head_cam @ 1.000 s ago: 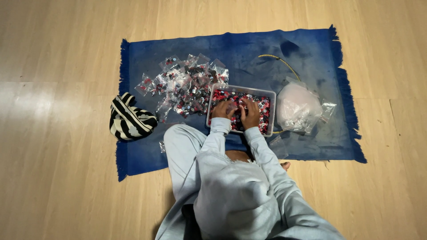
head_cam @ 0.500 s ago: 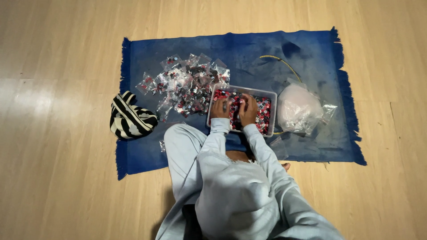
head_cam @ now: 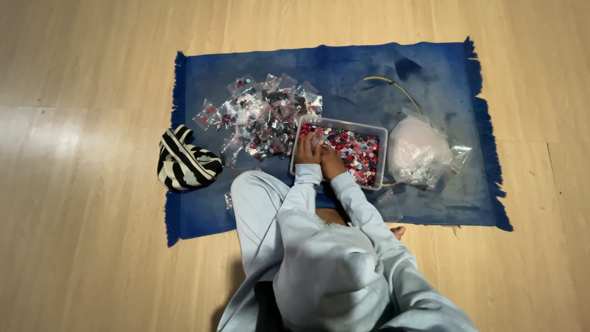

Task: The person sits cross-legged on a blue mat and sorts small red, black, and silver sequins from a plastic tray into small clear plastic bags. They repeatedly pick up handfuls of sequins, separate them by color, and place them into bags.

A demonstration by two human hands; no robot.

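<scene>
Red-and-silver pieces (head_cam: 356, 150) under both hands (head_cam: 319, 157)

Packet heap (head_cam: 261, 120) left, bag (head_cam: 418, 150) right

small clear packets (head_cam: 261, 117): heaped, rug's left-centre | big clear bag (head_cam: 421, 150): whitish, right of tray (head_cam: 381, 132)

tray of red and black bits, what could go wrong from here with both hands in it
The left hand and right hand press together at the near-left corner of the shallow clear tray, so it might tip and spill pieces onto the blue rug. Loose pieces could also mix into the small filled bags right beside it.
</scene>
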